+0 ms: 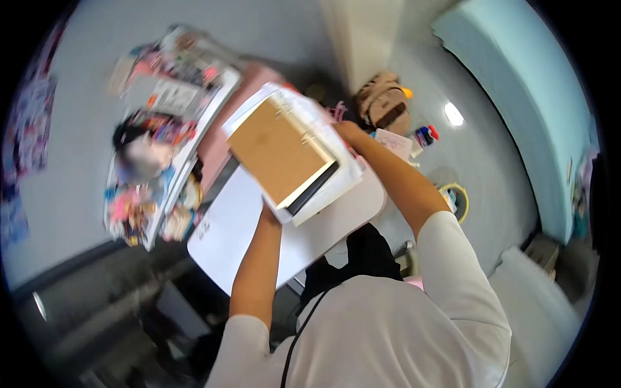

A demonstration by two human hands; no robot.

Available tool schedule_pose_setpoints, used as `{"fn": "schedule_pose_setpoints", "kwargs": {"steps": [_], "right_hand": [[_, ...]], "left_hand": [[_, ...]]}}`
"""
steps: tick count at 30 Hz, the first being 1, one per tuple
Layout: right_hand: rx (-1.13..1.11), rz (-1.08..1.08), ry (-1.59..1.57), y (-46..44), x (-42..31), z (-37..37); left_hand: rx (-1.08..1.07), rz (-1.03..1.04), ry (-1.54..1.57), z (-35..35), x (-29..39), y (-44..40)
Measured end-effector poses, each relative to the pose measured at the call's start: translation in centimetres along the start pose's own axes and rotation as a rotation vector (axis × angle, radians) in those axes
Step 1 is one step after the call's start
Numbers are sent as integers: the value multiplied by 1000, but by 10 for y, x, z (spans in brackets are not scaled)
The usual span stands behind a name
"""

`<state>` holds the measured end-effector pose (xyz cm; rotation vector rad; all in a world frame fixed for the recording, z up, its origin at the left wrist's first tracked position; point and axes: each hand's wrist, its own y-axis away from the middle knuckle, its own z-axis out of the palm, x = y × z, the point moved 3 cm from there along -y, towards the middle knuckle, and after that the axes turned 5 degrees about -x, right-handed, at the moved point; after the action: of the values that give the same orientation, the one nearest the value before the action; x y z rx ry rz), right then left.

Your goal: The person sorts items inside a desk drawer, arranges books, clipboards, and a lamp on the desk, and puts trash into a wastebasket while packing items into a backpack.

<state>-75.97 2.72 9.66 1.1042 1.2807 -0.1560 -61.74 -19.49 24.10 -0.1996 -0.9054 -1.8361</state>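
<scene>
Two white sleeves and the front of a white shirt (388, 323) are seen nearest, at the near side of the white table (226, 220). A black cord (305, 323) is hung down the shirt, and dark trousers (375, 252) are seen by the table's near edge.

Over the table, a stack of papers and notebooks (275, 152) is held in both hands. Its near left corner is gripped by the left hand (272, 212), which is mostly covered by the stack; its far right side is gripped by the right hand (351, 134), whose fingertips are hidden. Whether any of the stack's weight is borne by the table cannot be told. A brown cover (272, 145) is shown uppermost, with metal rings (307, 138) along one side; a dark book (314, 187) and white sheets are seen beneath it.

To the right of the table, a yellow ring-shaped rim (464, 197) is seen on the floor. Past the table's far right corner are placed a pale pink card (393, 143), a jar with a red lid (425, 135) and, farther out, a brown backpack (386, 107).

Beyond the table's left side, a white shelf (220, 97) is crowded with small, blurred items. Well apart, to the table's far right, a long light-blue covered surface (511, 84) is seen.
</scene>
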Motion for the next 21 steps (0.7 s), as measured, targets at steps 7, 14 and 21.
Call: {"fn": "schedule_pose_setpoints", "kwargs": {"steps": [7, 14, 21], "right_hand": [[119, 94, -739, 33, 8, -28], [129, 29, -781, 67, -1, -43], [490, 306, -747, 157, 96, -51]], "left_hand": [[205, -64, 146, 0, -29, 21], [406, -322, -56, -14, -57, 40], [267, -260, -122, -93, -64, 206]]}}
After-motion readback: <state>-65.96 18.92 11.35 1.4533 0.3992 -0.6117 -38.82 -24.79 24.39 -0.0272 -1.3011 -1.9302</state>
